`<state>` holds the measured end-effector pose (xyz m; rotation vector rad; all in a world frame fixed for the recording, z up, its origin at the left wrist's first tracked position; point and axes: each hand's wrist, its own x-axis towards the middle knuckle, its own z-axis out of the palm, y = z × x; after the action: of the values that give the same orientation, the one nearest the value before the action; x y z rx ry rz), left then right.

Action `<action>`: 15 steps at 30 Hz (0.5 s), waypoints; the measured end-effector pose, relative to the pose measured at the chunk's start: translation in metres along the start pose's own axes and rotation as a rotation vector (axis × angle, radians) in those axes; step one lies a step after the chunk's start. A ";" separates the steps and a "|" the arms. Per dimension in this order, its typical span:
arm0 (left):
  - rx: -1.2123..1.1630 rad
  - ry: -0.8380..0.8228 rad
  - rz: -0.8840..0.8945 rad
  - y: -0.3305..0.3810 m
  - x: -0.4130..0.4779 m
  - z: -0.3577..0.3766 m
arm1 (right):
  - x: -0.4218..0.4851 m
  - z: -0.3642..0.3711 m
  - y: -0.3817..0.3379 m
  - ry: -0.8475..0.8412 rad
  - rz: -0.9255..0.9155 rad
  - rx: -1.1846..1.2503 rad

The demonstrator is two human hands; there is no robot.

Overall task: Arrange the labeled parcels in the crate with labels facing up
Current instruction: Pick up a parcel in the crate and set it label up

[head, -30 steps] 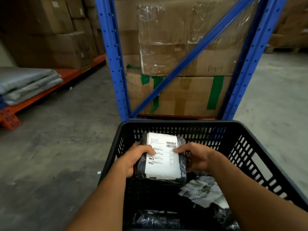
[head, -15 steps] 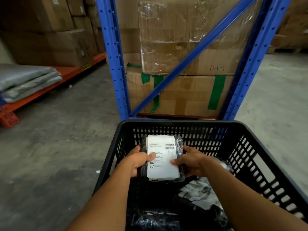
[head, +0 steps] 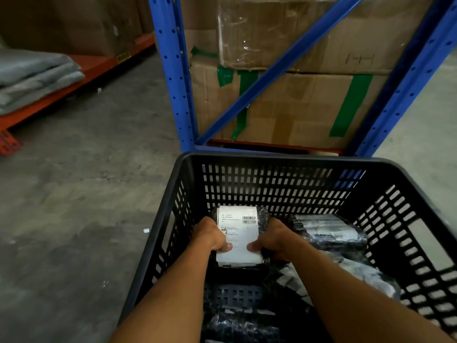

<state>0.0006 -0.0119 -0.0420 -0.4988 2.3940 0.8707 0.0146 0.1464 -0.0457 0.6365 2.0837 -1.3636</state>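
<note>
The crate [head: 284,160] stood on the floor [head: 74,206] before a rack [head: 173,78] stacked with cartons [head: 296,107]. Inside it, toward the far left corner, a parcel [head: 238,233] lay label up between the left hand [head: 210,235] and right hand [head: 277,240]; another parcel [head: 329,231] lay to its right.

The print on the label [head: 238,235] is too small to read. Right of it, a second parcel [head: 329,232] is blurred, its label side unclear. Nearer than the label, another parcel [head: 237,325] runs off the bottom edge.
</note>
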 end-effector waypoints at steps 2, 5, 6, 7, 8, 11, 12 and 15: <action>0.048 -0.013 -0.039 -0.004 0.007 0.006 | 0.020 0.008 0.008 0.001 0.064 -0.164; 0.148 -0.031 -0.086 -0.011 0.014 0.014 | 0.047 0.022 0.020 -0.050 0.122 -0.309; 0.176 -0.032 -0.089 -0.013 0.018 0.017 | 0.053 0.026 0.022 -0.062 0.138 -0.327; 0.191 -0.035 -0.101 -0.014 0.021 0.018 | 0.054 0.029 0.020 -0.064 0.146 -0.350; 0.195 -0.043 -0.117 -0.015 0.025 0.019 | 0.055 0.030 0.017 -0.066 0.146 -0.382; 0.222 -0.078 -0.150 -0.014 0.031 0.021 | 0.055 0.031 0.009 -0.072 0.152 -0.468; 0.241 -0.082 -0.156 -0.013 0.031 0.021 | 0.057 0.031 0.009 -0.076 0.151 -0.489; 0.341 -0.078 -0.132 -0.012 0.033 0.023 | 0.052 0.031 0.008 -0.073 0.151 -0.497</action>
<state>-0.0105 -0.0099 -0.0823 -0.4710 2.3413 0.4041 -0.0119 0.1245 -0.0964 0.5065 2.1493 -0.7305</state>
